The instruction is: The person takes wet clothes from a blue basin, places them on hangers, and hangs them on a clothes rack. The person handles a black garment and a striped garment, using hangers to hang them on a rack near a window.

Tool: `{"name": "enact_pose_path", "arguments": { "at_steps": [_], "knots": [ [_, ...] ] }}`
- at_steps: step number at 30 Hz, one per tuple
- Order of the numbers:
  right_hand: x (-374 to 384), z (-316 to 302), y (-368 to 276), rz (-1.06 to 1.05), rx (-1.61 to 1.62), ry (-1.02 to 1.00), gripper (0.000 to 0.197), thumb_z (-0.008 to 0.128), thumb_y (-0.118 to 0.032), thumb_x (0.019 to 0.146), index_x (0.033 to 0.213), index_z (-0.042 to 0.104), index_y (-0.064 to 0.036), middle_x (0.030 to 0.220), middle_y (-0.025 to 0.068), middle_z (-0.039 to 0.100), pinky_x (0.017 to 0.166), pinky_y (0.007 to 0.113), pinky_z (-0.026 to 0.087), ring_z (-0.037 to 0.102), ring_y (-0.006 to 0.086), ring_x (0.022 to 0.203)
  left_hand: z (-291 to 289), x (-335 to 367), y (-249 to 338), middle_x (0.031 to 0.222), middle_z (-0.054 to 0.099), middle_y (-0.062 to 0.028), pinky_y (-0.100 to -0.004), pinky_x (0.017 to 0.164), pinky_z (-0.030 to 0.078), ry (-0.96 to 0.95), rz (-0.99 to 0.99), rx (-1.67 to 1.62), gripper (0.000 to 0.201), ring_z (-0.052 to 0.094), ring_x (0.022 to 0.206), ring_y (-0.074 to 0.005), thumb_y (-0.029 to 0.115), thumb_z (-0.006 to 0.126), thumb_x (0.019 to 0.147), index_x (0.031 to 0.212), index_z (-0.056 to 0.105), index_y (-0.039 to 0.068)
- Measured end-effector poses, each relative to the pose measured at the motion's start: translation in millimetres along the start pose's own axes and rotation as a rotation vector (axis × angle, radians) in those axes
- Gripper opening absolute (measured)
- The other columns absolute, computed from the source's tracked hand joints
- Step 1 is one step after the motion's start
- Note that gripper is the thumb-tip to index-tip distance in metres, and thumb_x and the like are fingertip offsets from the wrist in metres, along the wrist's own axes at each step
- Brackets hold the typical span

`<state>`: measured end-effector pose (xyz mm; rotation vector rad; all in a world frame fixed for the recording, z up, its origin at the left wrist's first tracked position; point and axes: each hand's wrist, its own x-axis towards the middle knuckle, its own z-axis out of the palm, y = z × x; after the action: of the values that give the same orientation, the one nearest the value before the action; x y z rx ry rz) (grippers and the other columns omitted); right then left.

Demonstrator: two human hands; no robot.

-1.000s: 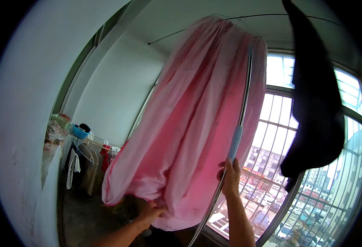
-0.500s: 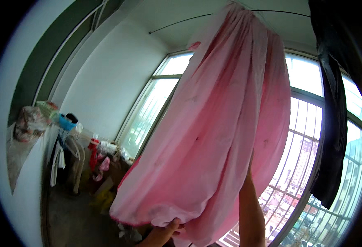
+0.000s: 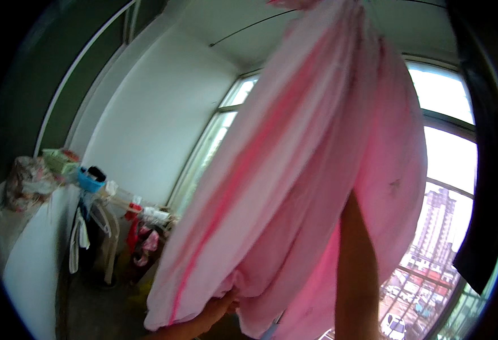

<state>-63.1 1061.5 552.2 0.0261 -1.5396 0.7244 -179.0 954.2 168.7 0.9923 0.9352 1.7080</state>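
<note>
A large, thin pink cloth [image 3: 271,187], like a bed cover or curtain, hangs in long folds down the middle of the view. A brighter pink strip runs down its left part. Its top passes out of the upper edge. My left hand [image 3: 225,307] is closed on the lower part, bunching the cloth, with the fingers partly tucked into it. My right forearm [image 3: 358,272] reaches up between the folds on the right side. The cloth hides my right hand, so its fingers cannot be seen.
Dark clothing [image 3: 481,215] hangs at the right, before barred windows [image 3: 450,153]. On the left ledge are a bulging plastic bag [image 3: 28,184], a green basket [image 3: 60,161] and a blue basket [image 3: 90,180]. Clothes hangers [image 3: 108,226] and clutter stand below. A thin line [image 3: 249,25] runs near the ceiling.
The cloth has come closer and its folds have shifted, showing the bright strip. My left hand has moved slightly left with the cloth. The view has moved a little, and the cloth's top is cut off.
</note>
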Motion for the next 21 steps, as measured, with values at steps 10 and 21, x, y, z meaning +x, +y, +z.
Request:
{"name": "enact_pose_path", "arguments": {
  "at_steps": [10, 21],
  "knots": [
    [90, 30, 125, 0.169, -0.313, -0.222, 0.036, 0.056, -0.036, 0.088, 0.113, 0.050, -0.0113, 0.085, 0.0069, 0.056, 0.062, 0.031, 0.048, 0.055, 0.0183, 0.072, -83, 117, -21, 0.109, 0.060, -0.0137, -0.0342, 0.071, 0.052, -0.110, 0.131, 0.035, 0.065, 0.064, 0.086, -0.0232, 0.055, 0.050, 0.087, 0.121, 0.048, 0.000],
    [141, 101, 255, 0.241, -0.526, -0.376, 0.037, 0.058, -0.039, 0.086, 0.113, 0.048, -0.0148, 0.081, 0.0086, 0.056, 0.058, 0.033, 0.047, 0.054, 0.0201, 0.068, -193, 183, 16, 0.110, 0.058, -0.0135, -0.0340, 0.068, 0.051, -0.052, 0.057, 0.010, 0.066, 0.063, 0.084, -0.0224, 0.057, 0.048, 0.087, 0.122, 0.047, 0.001]
  ]
}}
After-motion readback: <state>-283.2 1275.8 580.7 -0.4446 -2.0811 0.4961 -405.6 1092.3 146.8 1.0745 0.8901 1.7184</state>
